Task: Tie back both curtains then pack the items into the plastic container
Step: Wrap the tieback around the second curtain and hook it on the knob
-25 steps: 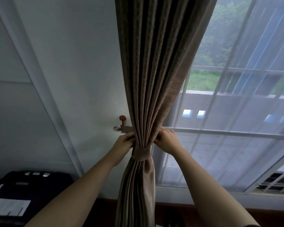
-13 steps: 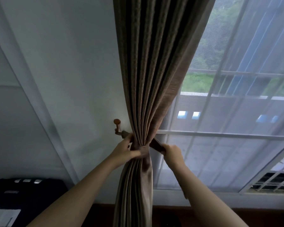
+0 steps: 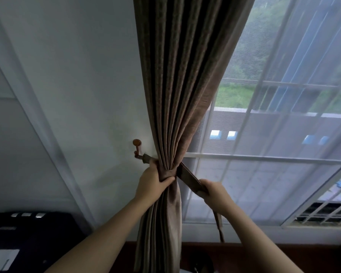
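A brown pleated curtain [image 3: 182, 79] hangs in front of me, gathered to a narrow waist. A matching fabric tieback band [image 3: 189, 177] wraps that waist. One end runs left to a wooden hook [image 3: 137, 145] on the wall. My left hand [image 3: 153, 181] grips the gathered curtain and the band at the waist. My right hand [image 3: 215, 192] holds the band's free end, pulled taut down and to the right; its tail dangles below my wrist. The plastic container is not in view.
A sheer white curtain [image 3: 283, 134] covers the window on the right. A dark box-like object with white labels [image 3: 28, 239] sits at the lower left. A dark wooden surface [image 3: 264, 253] runs below the window sill.
My right hand has drawn the tieback end away from the curtain, down and to the right. My left hand has closed round the gathered waist. The view has tilted slightly.
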`<state>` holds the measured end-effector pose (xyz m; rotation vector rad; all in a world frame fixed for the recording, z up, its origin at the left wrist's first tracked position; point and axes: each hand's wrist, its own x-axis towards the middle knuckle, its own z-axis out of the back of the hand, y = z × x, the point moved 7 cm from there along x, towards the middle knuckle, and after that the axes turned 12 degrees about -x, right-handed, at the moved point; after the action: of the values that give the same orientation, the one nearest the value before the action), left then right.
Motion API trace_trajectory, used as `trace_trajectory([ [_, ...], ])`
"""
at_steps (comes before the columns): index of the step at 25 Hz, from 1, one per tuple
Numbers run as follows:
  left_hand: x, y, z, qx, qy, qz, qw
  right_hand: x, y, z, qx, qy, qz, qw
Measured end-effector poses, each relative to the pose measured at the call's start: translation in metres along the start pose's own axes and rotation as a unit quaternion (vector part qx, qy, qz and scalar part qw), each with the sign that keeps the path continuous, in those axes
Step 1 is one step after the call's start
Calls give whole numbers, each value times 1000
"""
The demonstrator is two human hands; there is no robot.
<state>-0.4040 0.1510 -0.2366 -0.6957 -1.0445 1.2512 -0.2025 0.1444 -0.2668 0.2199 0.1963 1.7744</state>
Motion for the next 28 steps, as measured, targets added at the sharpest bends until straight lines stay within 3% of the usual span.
trace_trajectory([
  [3, -10, -3, 1, 1, -72, -17, 997, -23, 5, 10, 23, -30, 19, 999],
  [5, -20, -7, 1, -7, -71, -97, 993, -42, 8, 11, 23, -58, 16, 998],
  [7, -22, -8, -6, -20, -6, -117, 993, -59, 28, 2, 68, -39, 52, 996],
  [9, -17, -7, -20, 26, 71, -72, 995, -68, 52, -14, 104, -1, 93, 990],
  [11, -11, -5, -29, 115, 106, -24, 987, -71, 69, -19, 126, 24, 123, 984],
  [14, -3, -4, -30, 124, 136, 7, 983, -70, 74, -24, 148, 104, 140, 973],
  [15, -1, -2, -28, 112, 146, 9, 983, -64, 65, -17, 171, 80, 101, 977],
  [18, 1, 0, -22, 82, 175, 11, 981, -26, 35, 33, 222, -144, -46, 963],
  [22, 1, -2, -23, 8, 206, -7, 978, 32, 78, 66, 304, -117, -39, 945],
  [26, -7, 5, -13, 2, 247, -38, 968, 46, 92, 62, 300, -190, -79, 932],
  [28, -10, 14, -2, 30, 225, -46, 973, 48, 86, 61, 304, -217, -84, 924],
])
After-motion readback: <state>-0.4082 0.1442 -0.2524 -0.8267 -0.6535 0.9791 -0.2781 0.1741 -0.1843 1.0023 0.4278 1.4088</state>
